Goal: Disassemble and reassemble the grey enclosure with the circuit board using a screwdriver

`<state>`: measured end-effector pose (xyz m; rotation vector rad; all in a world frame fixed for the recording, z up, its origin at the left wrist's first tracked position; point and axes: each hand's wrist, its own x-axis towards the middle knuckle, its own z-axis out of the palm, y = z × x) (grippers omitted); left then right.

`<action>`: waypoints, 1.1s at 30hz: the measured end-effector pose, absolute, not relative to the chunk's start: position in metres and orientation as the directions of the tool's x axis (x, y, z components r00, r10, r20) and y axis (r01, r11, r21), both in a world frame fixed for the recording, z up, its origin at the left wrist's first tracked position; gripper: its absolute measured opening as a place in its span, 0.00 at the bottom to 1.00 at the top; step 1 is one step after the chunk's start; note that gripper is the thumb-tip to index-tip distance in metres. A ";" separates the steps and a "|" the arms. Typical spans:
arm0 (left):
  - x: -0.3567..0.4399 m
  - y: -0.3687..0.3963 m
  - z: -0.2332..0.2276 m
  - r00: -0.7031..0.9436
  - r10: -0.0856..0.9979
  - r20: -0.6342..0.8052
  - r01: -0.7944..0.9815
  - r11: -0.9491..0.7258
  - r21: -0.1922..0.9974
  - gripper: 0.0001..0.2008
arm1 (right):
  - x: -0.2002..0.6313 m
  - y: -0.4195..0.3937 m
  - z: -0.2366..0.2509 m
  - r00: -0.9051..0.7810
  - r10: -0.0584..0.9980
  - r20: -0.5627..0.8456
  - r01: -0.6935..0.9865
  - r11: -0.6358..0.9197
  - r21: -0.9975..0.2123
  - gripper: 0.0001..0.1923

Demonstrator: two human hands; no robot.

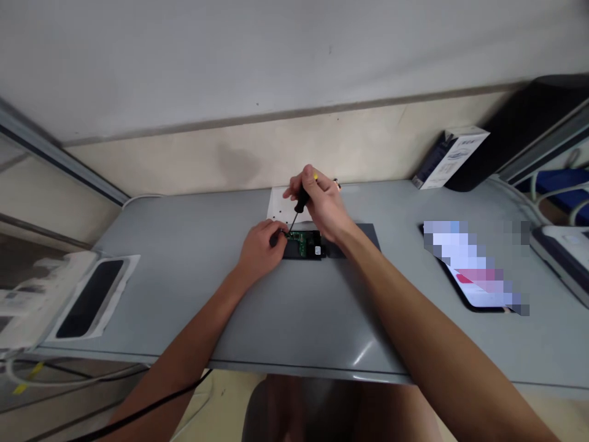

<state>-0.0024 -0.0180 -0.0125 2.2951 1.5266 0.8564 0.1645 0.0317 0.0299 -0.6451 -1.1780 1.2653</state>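
Right hand (322,202): I'm gripping a slim black-handled screwdriver (300,205), tilting its tip toward seven o'clock.
Left hand (261,245): I'm pinching the flat black device (304,244), green board showing, on the smooth grey surface (184,258).

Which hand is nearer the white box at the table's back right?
Right. The right hand holds the screwdriver above the circuit board, on the side toward the white box; the left hand sits farther left.

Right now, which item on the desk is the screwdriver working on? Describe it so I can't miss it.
On the grey desk, look at its middle near the back wall. There the left hand steadies a small black device with an exposed green circuit board, under the screwdriver in the right hand. Nothing else there shows green electronics.
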 end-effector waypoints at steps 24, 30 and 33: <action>-0.018 -0.028 0.004 0.422 0.901 0.105 0.714 -0.401 0.575 0.35 | 0.254 -0.005 0.094 -0.418 0.776 0.473 0.411 0.626 -0.663 0.25; -0.034 -0.023 0.006 0.495 0.864 0.095 0.598 -0.418 0.684 0.43 | 0.292 -0.030 0.053 -0.529 0.841 -0.115 0.829 0.484 -0.281 0.33; -0.037 -0.020 0.004 0.503 0.856 0.116 0.567 -0.428 0.704 0.41 | 0.294 -0.027 0.054 -0.513 0.851 -0.113 0.817 0.443 -0.370 0.30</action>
